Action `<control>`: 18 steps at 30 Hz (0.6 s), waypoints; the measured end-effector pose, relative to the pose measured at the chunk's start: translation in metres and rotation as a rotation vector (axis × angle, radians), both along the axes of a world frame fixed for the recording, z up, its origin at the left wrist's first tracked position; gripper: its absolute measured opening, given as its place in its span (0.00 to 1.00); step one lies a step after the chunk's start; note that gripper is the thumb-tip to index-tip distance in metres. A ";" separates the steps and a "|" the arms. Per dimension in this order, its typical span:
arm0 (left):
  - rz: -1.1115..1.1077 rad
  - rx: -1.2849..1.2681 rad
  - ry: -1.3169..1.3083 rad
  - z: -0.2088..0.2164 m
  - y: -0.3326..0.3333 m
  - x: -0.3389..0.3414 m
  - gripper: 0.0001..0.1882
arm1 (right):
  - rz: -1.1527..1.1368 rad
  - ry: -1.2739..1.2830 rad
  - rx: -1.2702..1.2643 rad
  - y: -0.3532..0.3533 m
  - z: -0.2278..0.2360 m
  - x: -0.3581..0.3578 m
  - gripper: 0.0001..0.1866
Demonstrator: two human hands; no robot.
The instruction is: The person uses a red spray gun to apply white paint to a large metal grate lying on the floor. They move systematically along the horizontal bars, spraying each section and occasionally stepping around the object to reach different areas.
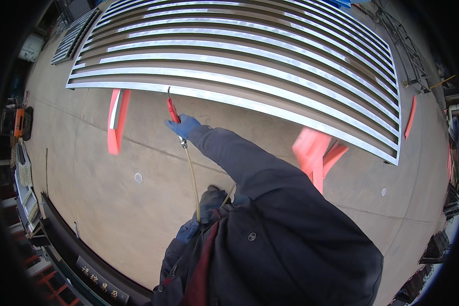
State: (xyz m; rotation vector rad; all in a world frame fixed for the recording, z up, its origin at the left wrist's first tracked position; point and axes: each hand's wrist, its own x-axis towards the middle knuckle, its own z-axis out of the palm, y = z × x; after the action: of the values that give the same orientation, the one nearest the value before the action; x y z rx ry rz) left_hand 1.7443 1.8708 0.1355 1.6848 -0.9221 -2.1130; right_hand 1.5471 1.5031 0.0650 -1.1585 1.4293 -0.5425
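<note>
My right hand [186,125], in a blue glove, is closed round a red air blow gun [172,108]. Its thin bent nozzle reaches the near edge of a large silvery slatted metal panel [234,102]; whether it touches cannot be told. A yellowish air hose [192,173] runs from the gun's metal fitting down towards my body. There my left hand [187,232], also gloved in blue, is closed on the hose close to my jacket, its fingers partly hidden. Red-orange stands [118,125] carry the panel above the floor.
Another red-orange stand [313,155] supports the panel's right part. A smaller slatted panel [75,38] lies at the far left. Metal lattice frames [403,46] stand far right. A long dark beam [81,250] with a signboard lies at the lower left. Concrete floor [122,204] surrounds me.
</note>
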 end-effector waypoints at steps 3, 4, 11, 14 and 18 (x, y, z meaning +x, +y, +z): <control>-0.134 0.040 0.025 -0.017 -0.063 0.004 0.10 | 0.276 0.166 0.082 -0.040 0.002 0.008 0.46; -0.203 0.105 0.012 -0.021 -0.084 0.006 0.10 | 0.185 0.140 0.092 -0.047 -0.007 0.002 0.45; -0.420 -0.066 0.149 -0.034 -0.245 0.037 0.10 | -0.404 0.302 0.395 -0.050 -0.097 -0.109 0.38; -0.567 -0.022 0.249 -0.046 -0.333 0.059 0.09 | -0.384 0.410 0.255 -0.061 -0.096 -0.098 0.38; -0.657 0.092 0.339 -0.035 -0.405 0.107 0.11 | -0.235 0.168 0.340 -0.113 -0.082 -0.038 0.38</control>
State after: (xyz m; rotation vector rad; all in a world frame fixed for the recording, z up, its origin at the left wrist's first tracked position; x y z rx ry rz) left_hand 1.8510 1.4661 0.1008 1.0785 -1.4159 -2.7706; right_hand 1.5093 1.3898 -0.0167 -0.7845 1.7391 -0.3497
